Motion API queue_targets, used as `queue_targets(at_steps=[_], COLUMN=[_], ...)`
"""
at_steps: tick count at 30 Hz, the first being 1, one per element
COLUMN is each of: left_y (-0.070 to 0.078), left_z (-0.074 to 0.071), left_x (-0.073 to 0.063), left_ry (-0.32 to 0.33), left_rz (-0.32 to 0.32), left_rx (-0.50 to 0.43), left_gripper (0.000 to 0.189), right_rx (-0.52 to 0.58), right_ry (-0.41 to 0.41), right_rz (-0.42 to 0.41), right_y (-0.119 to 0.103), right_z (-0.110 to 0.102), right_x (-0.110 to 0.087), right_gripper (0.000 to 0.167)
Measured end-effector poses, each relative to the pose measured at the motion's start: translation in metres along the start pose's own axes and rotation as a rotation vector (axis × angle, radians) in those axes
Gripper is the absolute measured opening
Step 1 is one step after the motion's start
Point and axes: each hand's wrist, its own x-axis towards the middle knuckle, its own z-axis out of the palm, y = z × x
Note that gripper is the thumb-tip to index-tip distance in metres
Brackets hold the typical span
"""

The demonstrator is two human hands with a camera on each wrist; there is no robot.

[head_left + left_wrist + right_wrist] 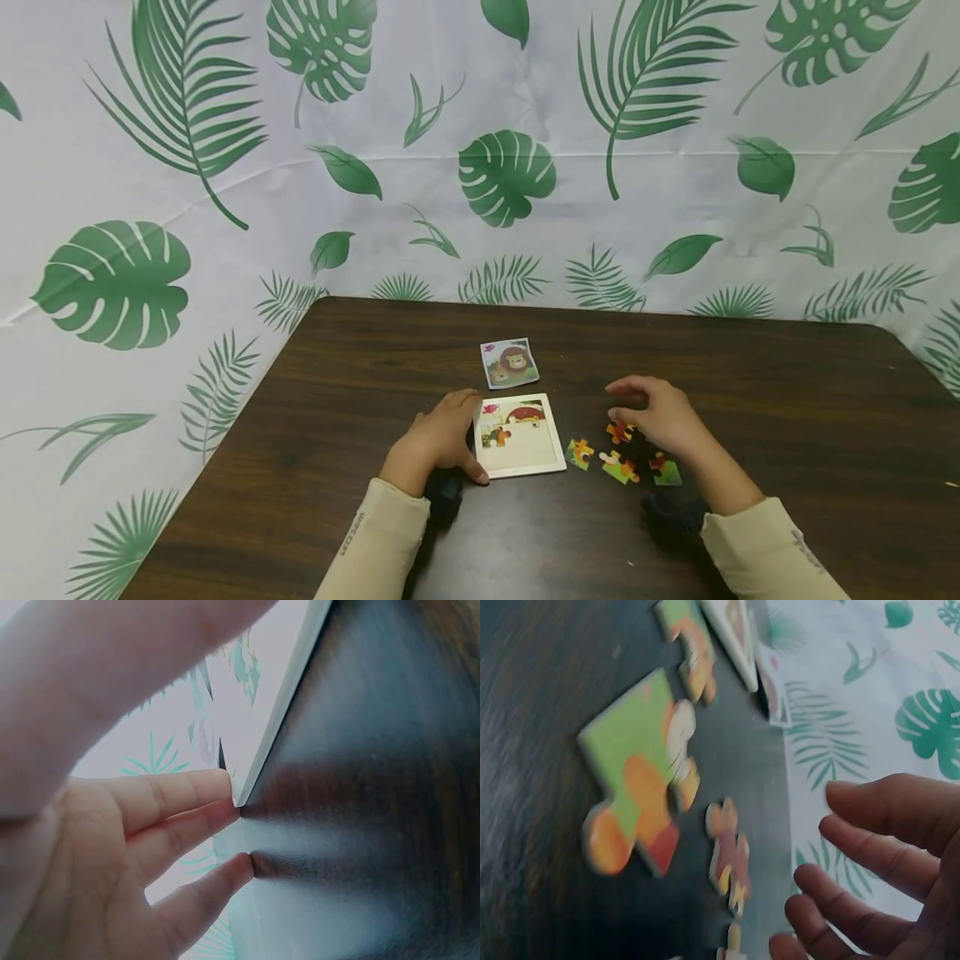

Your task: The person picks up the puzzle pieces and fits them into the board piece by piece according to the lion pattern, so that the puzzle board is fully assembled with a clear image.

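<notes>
My left hand (442, 433) grips the left side of a pale puzzle tray (557, 433), thumb at the near corner and fingers at the far one. In the left wrist view, the tray's edge (289, 697) meets the fingertips. Pieces fill the tray's top and part of its left side; the rest is bare. Several loose jigsaw pieces lie right of the tray, including an orange one (580, 453) and a green-and-orange one (619, 467). Just above them hovers my right hand (660, 417), fingers loosely bent and holding nothing; a red-and-yellow piece (730, 859) lies nearby.
A small picture card (510, 364) with a lion lies behind the tray. Everything rests on a dark wooden table (360, 358). A white cloth with green leaves (420, 200) hangs behind the table's far edge.
</notes>
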Motion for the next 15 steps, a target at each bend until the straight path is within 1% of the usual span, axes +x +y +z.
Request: queue_targets(at_steps=[2, 4, 8, 15], left_y=[-0.0001, 0.0002, 0.0002, -0.0005], left_z=[0.0001, 0.0002, 0.0007, 0.0011], left_x=[0.0002, 0.0002, 0.0002, 0.0009], left_ry=[0.000, -0.001, -0.003, 0.002], left_rz=[-0.002, -0.004, -0.005, -0.003], left_rx=[-0.001, -0.001, -0.001, -0.005], left_gripper=[0.104, 0.104, 0.105, 0.105], right_rx=[-0.046, -0.066, -0.066, -0.067], right_ry=[-0.003, -0.011, -0.021, -0.043], right_rz=[0.008, 0.017, 0.038, 0.085], right_y=[0.0021, 0.0044, 0.0079, 0.0090], right_z=[-0.0004, -0.0003, 0.0010, 0.0020], right_x=[-0.0014, -0.0021, -0.0027, -0.0057], right_gripper=[0.035, 0.037, 0.040, 0.051])
